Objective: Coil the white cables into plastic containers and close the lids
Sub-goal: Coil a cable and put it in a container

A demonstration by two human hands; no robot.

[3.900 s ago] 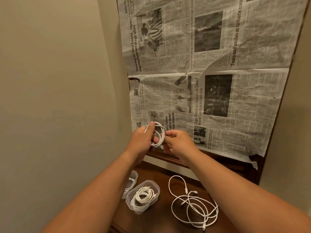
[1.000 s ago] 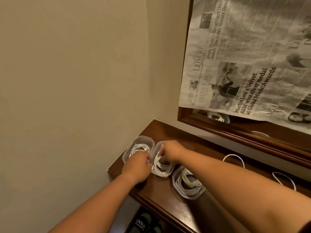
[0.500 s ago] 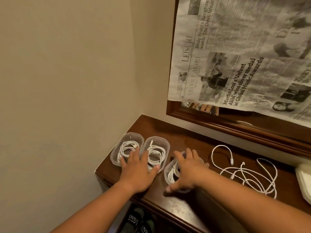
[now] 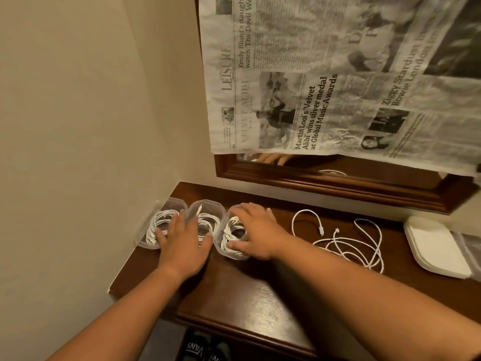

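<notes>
Coil [image 4: 209, 222] now placed in middle container [image 4: 208, 202]. Your left hand [image 4: 182, 242] and right hand [image 4: 256, 231] rest flat, fingers spread, empty. Loose cable [image 4: 348, 243] and lids [image 4: 437, 246] remain.

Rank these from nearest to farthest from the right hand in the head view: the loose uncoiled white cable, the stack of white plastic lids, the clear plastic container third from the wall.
1. The clear plastic container third from the wall: under the right hand.
2. The loose white cable: lying to its right.
3. The stack of white lids: far right edge.
</notes>
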